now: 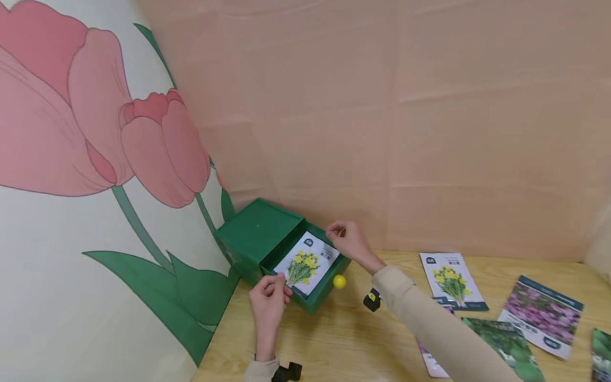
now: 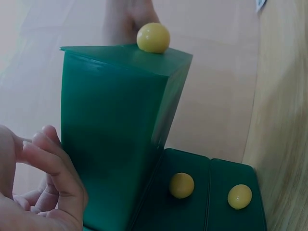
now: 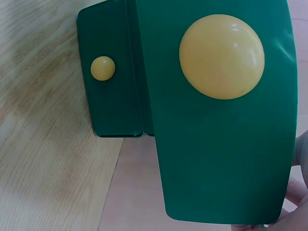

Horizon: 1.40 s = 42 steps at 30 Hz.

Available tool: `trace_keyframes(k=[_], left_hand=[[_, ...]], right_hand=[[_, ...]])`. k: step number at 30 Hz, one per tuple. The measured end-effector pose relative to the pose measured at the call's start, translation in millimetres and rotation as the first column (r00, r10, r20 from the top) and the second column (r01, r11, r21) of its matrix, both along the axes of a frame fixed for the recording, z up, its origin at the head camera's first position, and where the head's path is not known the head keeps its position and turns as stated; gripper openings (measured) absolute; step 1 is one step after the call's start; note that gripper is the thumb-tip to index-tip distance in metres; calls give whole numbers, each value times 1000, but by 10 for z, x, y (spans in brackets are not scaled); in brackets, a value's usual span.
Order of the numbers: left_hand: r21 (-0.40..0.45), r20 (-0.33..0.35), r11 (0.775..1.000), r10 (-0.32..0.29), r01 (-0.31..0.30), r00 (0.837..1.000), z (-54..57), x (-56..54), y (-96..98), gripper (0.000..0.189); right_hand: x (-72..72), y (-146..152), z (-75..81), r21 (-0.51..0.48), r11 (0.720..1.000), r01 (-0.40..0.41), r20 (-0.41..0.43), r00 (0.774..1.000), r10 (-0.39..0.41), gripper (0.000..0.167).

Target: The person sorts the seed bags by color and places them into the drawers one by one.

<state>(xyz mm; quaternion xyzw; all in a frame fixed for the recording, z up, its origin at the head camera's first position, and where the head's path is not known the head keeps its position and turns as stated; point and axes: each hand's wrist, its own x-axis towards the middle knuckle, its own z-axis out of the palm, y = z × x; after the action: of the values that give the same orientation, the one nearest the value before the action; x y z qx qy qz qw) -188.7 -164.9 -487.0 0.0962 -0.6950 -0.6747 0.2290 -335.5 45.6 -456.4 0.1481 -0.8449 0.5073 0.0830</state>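
Note:
A white seed packet (image 1: 305, 263) with yellow flowers on green stems lies face up within the open top drawer (image 1: 317, 305) of a small green drawer cabinet (image 1: 255, 233). At the packet's near-left corner, my left hand (image 1: 268, 302) pinches with thumb and fingers. My right hand (image 1: 350, 243) has curled fingers at the drawer's far-right rim, close to the packet's edge; I cannot tell whether they grip it. The left wrist view shows the left hand (image 2: 43, 183) beside the drawer wall. In the right wrist view, fingers (image 3: 296, 192) show past the drawer front's edge.
A yellow knob (image 1: 339, 281) sticks out from the drawer front, and lower drawers have knobs (image 2: 182, 186) too. On the wooden table to the right lie a yellow-flower packet (image 1: 451, 278), a purple-flower packet (image 1: 544, 313) and green-leaf packets (image 1: 506, 342). Walls stand behind and left.

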Motion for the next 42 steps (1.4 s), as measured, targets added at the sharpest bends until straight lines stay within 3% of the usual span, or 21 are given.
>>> trace_keyframes(k=[10, 19, 26, 36, 42], left_hand=[[-8, -38, 1000, -29, 29, 999, 19, 44, 39, 32], [0, -102, 995, -97, 97, 990, 139, 121, 148, 31], [-24, -83, 988, -153, 151, 985, 238, 194, 305, 26], [-10, -41, 967, -255, 255, 966, 275, 278, 552, 26], [-14, -50, 953, -304, 304, 951, 262, 283, 662, 18]], right_hand=[[33, 102, 31, -16, 1000, -20, -9, 1000, 20, 15], [85, 288, 78, -9, 1000, 10, -14, 1000, -10, 15], [195, 509, 92, -34, 999, 37, -18, 999, -38, 18], [377, 896, 33, -23, 997, 69, -59, 996, -70, 23], [530, 1094, 15, -14, 996, 84, -16, 996, -84, 27]])
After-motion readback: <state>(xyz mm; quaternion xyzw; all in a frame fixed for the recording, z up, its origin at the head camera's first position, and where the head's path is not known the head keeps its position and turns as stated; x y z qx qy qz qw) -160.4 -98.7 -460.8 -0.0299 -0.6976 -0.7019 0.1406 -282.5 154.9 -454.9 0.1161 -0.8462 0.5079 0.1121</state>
